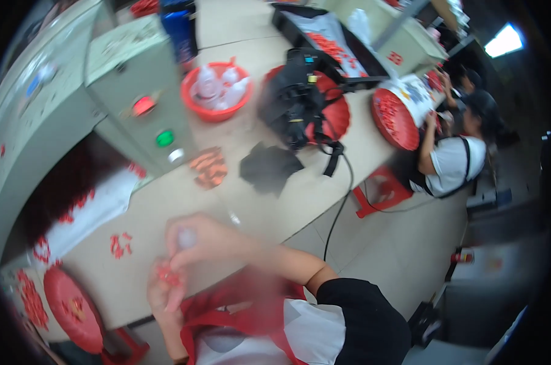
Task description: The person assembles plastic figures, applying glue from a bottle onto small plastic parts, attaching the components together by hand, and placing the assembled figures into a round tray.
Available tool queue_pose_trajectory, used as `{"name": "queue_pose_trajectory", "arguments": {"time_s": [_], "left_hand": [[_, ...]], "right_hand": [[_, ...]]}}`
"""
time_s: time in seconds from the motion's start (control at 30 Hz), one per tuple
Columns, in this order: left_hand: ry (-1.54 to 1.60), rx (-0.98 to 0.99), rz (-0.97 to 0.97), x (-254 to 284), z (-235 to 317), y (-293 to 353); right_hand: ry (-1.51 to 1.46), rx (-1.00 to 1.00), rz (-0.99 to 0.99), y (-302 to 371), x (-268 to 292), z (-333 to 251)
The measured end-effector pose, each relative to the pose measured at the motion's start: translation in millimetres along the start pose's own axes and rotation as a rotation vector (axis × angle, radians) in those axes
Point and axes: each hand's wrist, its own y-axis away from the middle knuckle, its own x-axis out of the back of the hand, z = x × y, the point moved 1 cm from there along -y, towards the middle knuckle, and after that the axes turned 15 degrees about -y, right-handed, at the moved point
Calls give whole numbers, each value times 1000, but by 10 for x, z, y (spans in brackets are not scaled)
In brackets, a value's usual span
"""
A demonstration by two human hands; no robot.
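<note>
The right hand (193, 240) is curled, fingertips pinched on a small pale piece (186, 237), though motion blur hides the grip's detail. Just below it, the left hand (164, 286) is cupped, palm up, holding small red pieces (168, 277). Both hover at the near edge of the beige surface (275, 201). Left of the hands lie scattered red bits (120, 244); beyond them, a black scrap (269, 168) and a red basin (217, 91) of clear items. Far right, another person (455, 155) sits at the same surface.
</note>
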Motion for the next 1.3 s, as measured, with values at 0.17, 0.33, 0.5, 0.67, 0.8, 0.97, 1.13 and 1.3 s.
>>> {"name": "queue_pose_trajectory", "arguments": {"time_s": [0.17,0.33,0.5,0.67,0.8,0.97,1.13,1.3], "left_hand": [[122,46,-24,-228,18,-166],[389,51,-181,-189,-81,-280],[431,8,-168,-151,-65,-213],[374,-3,-2,-129,-14,-195],[16,-58,279,-191,134,-163],[-295,-192,396,-232,289,-107],[-483,-310,521,-282,303,-49],[-592,-432,594,-335,303,-23]], "right_hand": [[-16,-55,200,31,60,83],[104,54,317,76,162,111],[113,10,358,87,135,190],[313,87,374,124,139,160],[498,199,339,161,78,124],[384,243,293,251,-93,21],[826,615,133,305,-332,-23],[924,711,114,281,-506,-67]]}}
